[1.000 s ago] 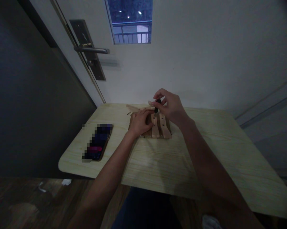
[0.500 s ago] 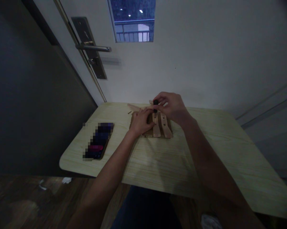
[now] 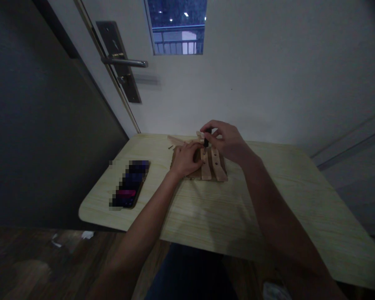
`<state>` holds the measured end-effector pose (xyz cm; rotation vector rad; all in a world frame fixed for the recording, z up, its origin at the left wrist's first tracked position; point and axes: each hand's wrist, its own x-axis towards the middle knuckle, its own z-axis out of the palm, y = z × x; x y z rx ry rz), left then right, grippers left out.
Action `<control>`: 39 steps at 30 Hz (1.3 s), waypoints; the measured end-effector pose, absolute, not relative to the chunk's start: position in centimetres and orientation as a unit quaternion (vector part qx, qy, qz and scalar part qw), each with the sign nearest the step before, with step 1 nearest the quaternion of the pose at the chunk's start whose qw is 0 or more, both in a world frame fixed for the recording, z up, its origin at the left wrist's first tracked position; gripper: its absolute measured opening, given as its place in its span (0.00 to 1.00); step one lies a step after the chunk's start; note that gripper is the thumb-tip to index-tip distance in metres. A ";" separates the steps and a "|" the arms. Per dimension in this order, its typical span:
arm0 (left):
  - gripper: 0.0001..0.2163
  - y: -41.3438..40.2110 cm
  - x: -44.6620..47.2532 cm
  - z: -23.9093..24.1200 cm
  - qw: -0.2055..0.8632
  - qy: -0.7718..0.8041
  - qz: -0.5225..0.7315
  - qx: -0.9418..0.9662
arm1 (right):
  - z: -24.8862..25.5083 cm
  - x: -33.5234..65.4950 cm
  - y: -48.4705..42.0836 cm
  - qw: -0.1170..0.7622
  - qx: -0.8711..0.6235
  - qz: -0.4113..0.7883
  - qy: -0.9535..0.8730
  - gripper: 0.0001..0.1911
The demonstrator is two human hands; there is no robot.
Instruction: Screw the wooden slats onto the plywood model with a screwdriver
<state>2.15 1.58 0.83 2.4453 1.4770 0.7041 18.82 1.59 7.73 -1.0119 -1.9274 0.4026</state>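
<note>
A small wooden assembly (image 3: 214, 166) of pale slats on a brown base lies on the light wooden table (image 3: 224, 212), near its far edge. My left hand (image 3: 185, 158) rests on the assembly's left part, fingers curled and pressing down on it. My right hand (image 3: 226, 141) is above the slats, its fingertips pinched round the black handle of a small screwdriver (image 3: 206, 141) that stands upright with its tip on a slat. Holes show in the two right slats.
A phone (image 3: 129, 183) lies on the table's left side. Loose wooden pieces (image 3: 175, 139) and small dark screws (image 3: 169, 147) lie just behind the assembly. A white door with a metal handle (image 3: 125, 62) and a wall stand behind the table.
My right hand's fingers have shifted round the screwdriver handle, turning it in place. My left hand stays on the assembly.
</note>
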 end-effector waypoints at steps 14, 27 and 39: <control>0.25 1.7 2.1 0.5 0.083 0.505 0.228 0.828 | 8.9 18.5 0.9 0.420 -0.463 0.129 -0.770 0.08; 0.23 1.8 2.1 0.5 0.093 0.491 0.248 0.830 | 7.1 18.3 1.6 0.415 -0.430 0.160 -0.786 0.12; 0.24 1.8 2.1 0.5 0.083 0.502 0.238 0.828 | 7.4 18.6 2.1 0.440 -0.462 0.090 -0.765 0.11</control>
